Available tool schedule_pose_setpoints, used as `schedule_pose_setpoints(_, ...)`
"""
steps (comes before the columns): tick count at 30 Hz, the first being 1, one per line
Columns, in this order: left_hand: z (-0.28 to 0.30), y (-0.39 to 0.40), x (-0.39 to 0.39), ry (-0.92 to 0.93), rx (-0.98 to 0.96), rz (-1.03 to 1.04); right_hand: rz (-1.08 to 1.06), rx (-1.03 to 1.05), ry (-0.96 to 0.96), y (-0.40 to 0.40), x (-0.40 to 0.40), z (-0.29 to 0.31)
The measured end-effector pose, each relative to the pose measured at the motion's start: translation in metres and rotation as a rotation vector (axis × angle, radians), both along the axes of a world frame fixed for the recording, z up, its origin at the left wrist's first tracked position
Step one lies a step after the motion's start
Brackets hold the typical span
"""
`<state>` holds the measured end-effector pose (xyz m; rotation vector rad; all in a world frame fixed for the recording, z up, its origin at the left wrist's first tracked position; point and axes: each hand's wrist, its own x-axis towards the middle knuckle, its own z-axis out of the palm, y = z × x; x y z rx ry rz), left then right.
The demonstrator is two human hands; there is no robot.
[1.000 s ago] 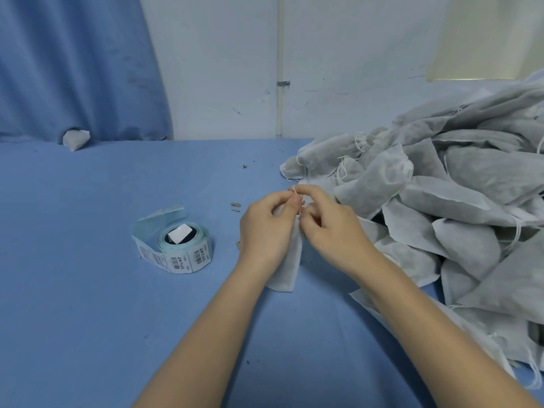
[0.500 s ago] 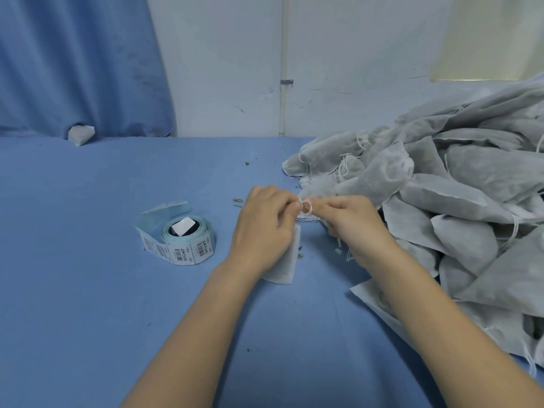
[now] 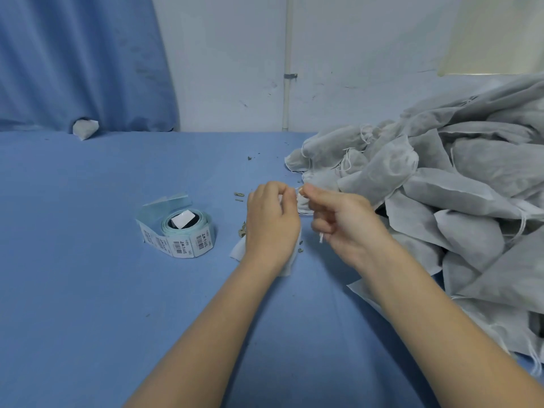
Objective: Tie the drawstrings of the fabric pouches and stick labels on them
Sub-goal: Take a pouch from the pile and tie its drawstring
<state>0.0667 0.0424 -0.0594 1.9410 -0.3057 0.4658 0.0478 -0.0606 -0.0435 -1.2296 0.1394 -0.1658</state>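
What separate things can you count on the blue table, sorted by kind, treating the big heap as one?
Heap of grey fabric pouches: 1
Pouch being tied, held by left hand and right hand: 1
Lone pouch by the curtain: 1
Roll of barcode labels: 1
Total: 4

The left hand (image 3: 272, 223) covers most of the white pouch (image 3: 239, 250); only its lower corners show. The pouch pile (image 3: 459, 201) runs off the right edge. Print on the label roll (image 3: 179, 231) is too small to read.
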Motion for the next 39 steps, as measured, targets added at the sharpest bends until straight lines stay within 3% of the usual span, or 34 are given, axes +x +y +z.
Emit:
schedule_pose_setpoints(3, 0.001, -0.001, -0.001, 0.201, -0.183, -0.114, 0.242, 0.303, 0.148, -0.005, 0.000, 0.001)
schedule_pose_setpoints(5, 0.000, -0.001, -0.002, 0.215, -0.209, -0.156, 0.289, 0.400, 0.166, -0.005, 0.000, 0.002)
schedule_pose_setpoints(9, -0.003, -0.001, -0.008, -0.137, -0.062, -0.070, 0.270, 0.442, 0.176, -0.007, 0.002, 0.000)
schedule_pose_setpoints(11, -0.003, 0.000, -0.011, -0.331, 0.018, 0.041, 0.264, 0.419, 0.166, -0.007, 0.001, 0.001)
schedule_pose_setpoints(14, -0.003, 0.001, -0.013, -0.468, 0.093, 0.115, 0.249, 0.347, 0.125, -0.007, 0.001, 0.001)
schedule_pose_setpoints(21, 0.005, 0.008, -0.011, -0.516, 0.074, 0.186, 0.012, 0.025, -0.017, -0.006, -0.002, 0.000)
schedule_pose_setpoints(25, 0.006, 0.008, -0.013, -0.650, 0.259, 0.320, -0.024, -0.160, -0.081, -0.006, -0.003, 0.000)
schedule_pose_setpoints(27, 0.008, 0.006, -0.014, -0.588, 0.283, 0.344, -0.036, -0.195, -0.114, -0.007, -0.004, 0.002)
schedule_pose_setpoints(29, 0.010, 0.005, -0.017, -0.405, 0.239, 0.267, -0.075, -0.261, -0.172, -0.007, -0.006, 0.001)
schedule_pose_setpoints(33, 0.014, 0.006, -0.016, -0.039, 0.012, 0.083, -0.115, -0.354, -0.244, 0.007, -0.005, -0.004)
schedule_pose_setpoints(39, 0.023, 0.007, -0.012, 0.182, -0.145, -0.022, -0.164, -0.395, -0.290, 0.023, 0.000, -0.002)
